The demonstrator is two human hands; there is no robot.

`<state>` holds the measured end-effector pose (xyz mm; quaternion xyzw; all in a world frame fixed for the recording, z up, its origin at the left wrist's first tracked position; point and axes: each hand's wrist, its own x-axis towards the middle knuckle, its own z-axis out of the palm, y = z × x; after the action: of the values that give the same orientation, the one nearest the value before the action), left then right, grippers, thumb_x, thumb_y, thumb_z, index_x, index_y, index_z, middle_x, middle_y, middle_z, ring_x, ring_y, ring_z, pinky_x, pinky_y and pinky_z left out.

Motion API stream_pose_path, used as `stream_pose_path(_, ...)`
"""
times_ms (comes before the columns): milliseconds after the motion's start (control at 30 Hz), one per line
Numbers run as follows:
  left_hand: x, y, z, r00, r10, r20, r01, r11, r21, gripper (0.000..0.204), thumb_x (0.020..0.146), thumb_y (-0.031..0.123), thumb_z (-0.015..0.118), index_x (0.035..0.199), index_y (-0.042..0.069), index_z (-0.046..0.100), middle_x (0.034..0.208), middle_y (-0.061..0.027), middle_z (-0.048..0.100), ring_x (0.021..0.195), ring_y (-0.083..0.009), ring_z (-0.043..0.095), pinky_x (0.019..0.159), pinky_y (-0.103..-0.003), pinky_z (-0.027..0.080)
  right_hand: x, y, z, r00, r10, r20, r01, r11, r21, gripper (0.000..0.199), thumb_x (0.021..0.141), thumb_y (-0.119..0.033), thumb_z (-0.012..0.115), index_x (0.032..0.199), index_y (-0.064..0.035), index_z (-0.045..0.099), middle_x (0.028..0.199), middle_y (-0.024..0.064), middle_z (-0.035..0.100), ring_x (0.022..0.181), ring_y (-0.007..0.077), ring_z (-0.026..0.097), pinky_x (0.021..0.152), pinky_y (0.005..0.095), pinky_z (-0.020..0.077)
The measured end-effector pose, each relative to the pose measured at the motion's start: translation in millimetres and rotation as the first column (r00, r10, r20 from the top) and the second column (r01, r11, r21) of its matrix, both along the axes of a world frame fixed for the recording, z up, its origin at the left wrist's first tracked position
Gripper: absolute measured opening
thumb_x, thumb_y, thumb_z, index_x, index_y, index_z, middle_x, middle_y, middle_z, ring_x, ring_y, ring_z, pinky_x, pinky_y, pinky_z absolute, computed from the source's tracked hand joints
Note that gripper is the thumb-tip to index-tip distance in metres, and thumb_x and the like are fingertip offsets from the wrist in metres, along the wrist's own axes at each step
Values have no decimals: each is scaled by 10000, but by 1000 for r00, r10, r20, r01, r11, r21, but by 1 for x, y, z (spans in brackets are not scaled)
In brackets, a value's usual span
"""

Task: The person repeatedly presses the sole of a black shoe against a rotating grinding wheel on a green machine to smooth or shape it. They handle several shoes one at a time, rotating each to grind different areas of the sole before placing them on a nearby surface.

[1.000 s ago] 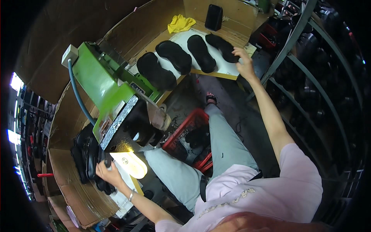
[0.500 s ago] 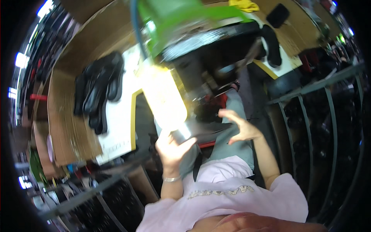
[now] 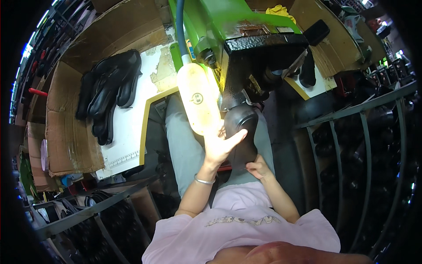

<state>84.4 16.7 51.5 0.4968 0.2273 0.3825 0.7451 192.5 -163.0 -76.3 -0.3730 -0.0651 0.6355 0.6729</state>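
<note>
A black shoe sole (image 3: 242, 145) hangs between my hands, its broad rounded end up against the black head (image 3: 259, 48) of the green machine (image 3: 237, 13). My left hand (image 3: 220, 144) grips its left side, the thumb lying across its face and the other fingers partly lost in the lamp's glare. Lower down, my right hand (image 3: 260, 168) pinches the narrower end from the right. The lit oval lamp (image 3: 197, 99) hangs just above my left fingers and hides part of the machine's lower side.
Several black soles (image 3: 115, 86) are heaped on the white table (image 3: 121, 154) at left, inside a cut-open cardboard box (image 3: 66, 132). A yellow cloth (image 3: 281, 12) lies at the back right. Metal rails (image 3: 356, 110) flank my seat, with racks of dark soles beyond.
My right hand, open and apart before, has moved left and down and closed on the sole's lower end. My left hand has shifted right and up, and the sole now stands at the machine head.
</note>
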Motion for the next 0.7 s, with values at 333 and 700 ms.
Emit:
stream_pose_path(333, 3, -9, 10, 995, 30, 92, -32, 999, 23, 448, 748, -79, 751, 1139, -46, 534, 1060, -111, 627, 956, -162, 614, 849, -278, 511, 119, 27, 97, 678, -548, 490, 538, 824, 176, 537, 848, -133, 687, 1309, -42, 426, 1075, 49, 576, 747, 66, 585, 376, 142, 322)
stream_pose_path(700, -31, 4, 8, 975, 222, 11, -222, 972, 74, 543, 679, -69, 777, 1171, -30, 550, 1023, -95, 634, 947, -172, 618, 851, -292, 509, 142, 103, 166, 678, -389, 624, 242, 919, 311, 452, 811, -62, 727, 1215, -2, 533, 1009, 42, 614, 684, 6, 536, 399, 116, 317)
